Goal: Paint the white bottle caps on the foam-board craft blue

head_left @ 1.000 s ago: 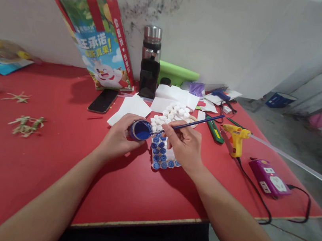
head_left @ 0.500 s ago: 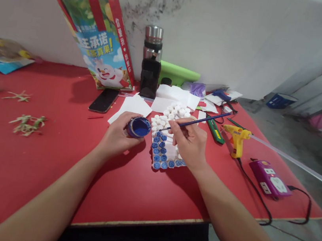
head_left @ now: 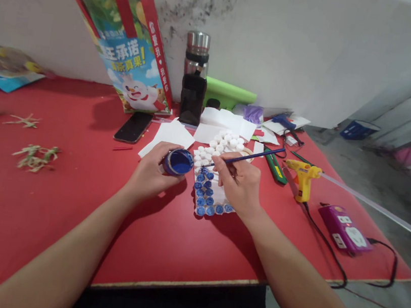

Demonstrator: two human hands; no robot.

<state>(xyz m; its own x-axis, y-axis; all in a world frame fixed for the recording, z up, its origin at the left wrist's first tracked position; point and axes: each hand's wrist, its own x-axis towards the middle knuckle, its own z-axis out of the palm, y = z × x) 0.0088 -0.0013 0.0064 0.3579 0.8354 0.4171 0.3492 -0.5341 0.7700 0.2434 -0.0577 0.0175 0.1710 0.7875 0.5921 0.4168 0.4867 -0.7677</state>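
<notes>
My left hand (head_left: 151, 172) is wrapped round a small jar of blue paint (head_left: 179, 162), tilted with its mouth toward me. Pinched in my right hand (head_left: 238, 181) is a thin blue paintbrush (head_left: 256, 155), its tip down at the upper blue pieces. Below the brush lies a flat white panel (head_left: 218, 194) edged with small round pieces. The pieces along its left side and near edge are blue (head_left: 201, 201), while those at the far end are white (head_left: 212, 144). My right hand hides the panel's right side.
Behind stand a bag (head_left: 137, 63), a bottle (head_left: 193, 86) and white paper (head_left: 171, 136). A phone (head_left: 133, 127) lies left. At right are a green cutter (head_left: 275, 166), a yellow glue gun (head_left: 303, 178) and a purple power strip (head_left: 346, 229). Straw figures (head_left: 37, 157) lie far left.
The rear end of the brush has swung slightly left and toward me. My right hand has shifted a little to the left. The jar stays in my left hand almost unmoved.
</notes>
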